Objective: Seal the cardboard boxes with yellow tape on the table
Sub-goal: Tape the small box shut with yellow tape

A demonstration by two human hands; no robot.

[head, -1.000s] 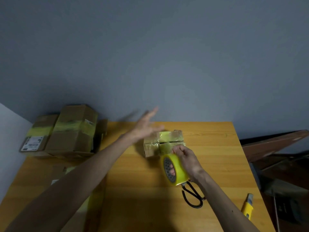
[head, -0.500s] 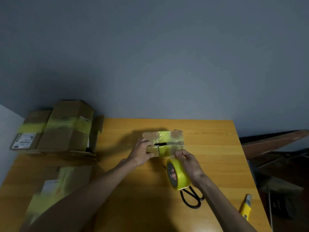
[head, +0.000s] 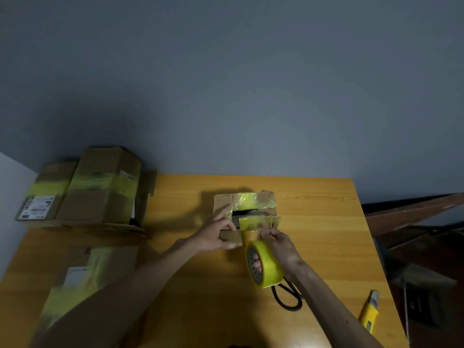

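Grey wall (head: 251, 96) is filling the upper half of the view, and below it a wooden table (head: 326, 222) is carrying everything. Near the table's middle a small box (head: 222, 200) is sitting with a strip of yellow tape (head: 247, 198) across its top and a dark gap showing between its flaps. The left hand (head: 216, 234) is gripping the box's near left corner. Its forefinger is lying straight along the top, while the other fingers and thumb are curling around the front flap. The right hand (head: 281, 249) is holding the roll (head: 263, 267) just in front of the box, with fingers passing through its core. Its thumb and forefinger are pinching the tape's free end at the box's front edge. Scissors (head: 288, 300) are lying partly under the roll and wrist. A yellow knife (head: 369, 315) is lying near the table's right edge, well apart from the box. At the far left corner two taped boxes (head: 100, 187) are standing side by side, touching. Nearer on the left a blurred box (head: 82, 277), also taped, is lying partly behind the left forearm.
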